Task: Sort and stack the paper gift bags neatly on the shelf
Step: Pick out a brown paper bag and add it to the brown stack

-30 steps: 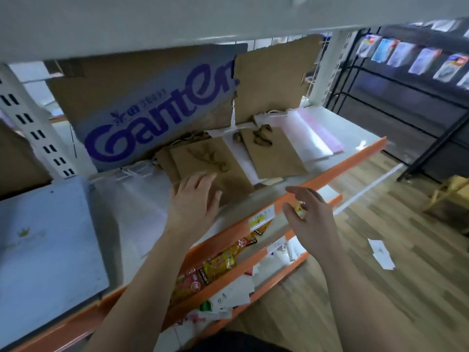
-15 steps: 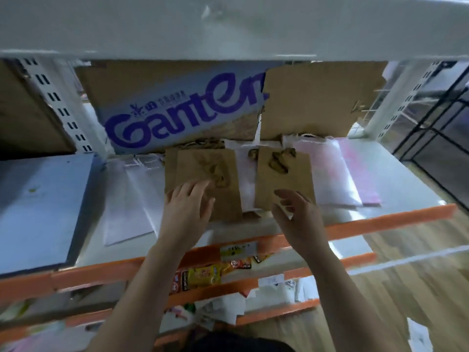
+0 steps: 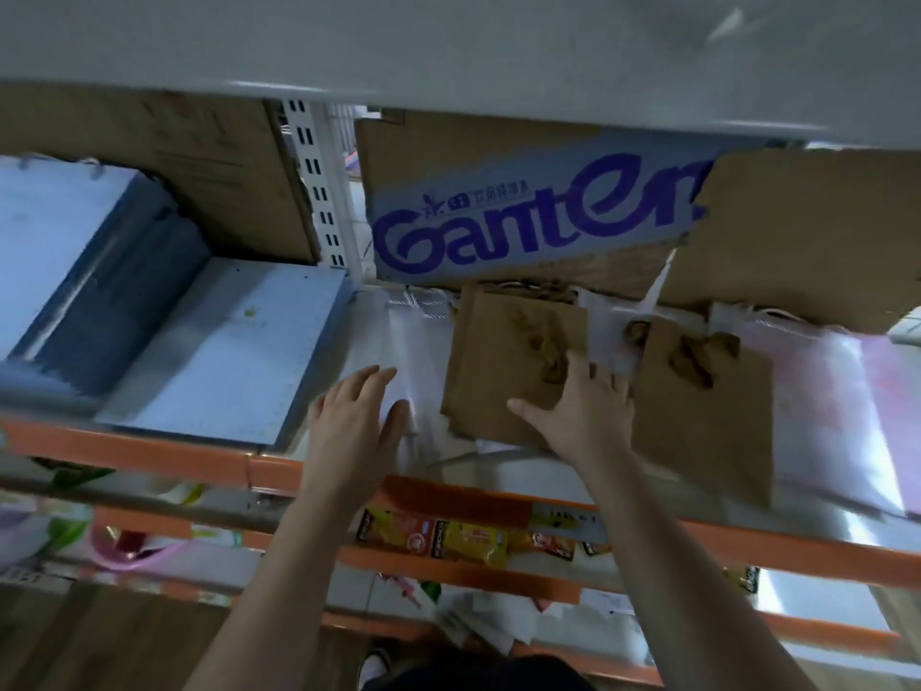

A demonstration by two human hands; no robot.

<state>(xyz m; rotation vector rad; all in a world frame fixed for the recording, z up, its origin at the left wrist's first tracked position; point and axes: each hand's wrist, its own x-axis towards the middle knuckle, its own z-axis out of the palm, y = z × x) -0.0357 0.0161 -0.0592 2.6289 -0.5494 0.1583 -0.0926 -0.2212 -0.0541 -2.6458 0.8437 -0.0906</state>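
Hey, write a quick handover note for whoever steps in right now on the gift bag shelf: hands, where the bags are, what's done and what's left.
Left hand: open, flat on the white bags.
Right hand: open, fingers spread on the left brown bag.
The second brown bag lies to its right, the pink-white bags further right, and the blue bags in the left bay.
Done: bags lie flat, roughly grouped by colour.
Left: probably join the two brown bags into one pile and square the edges.
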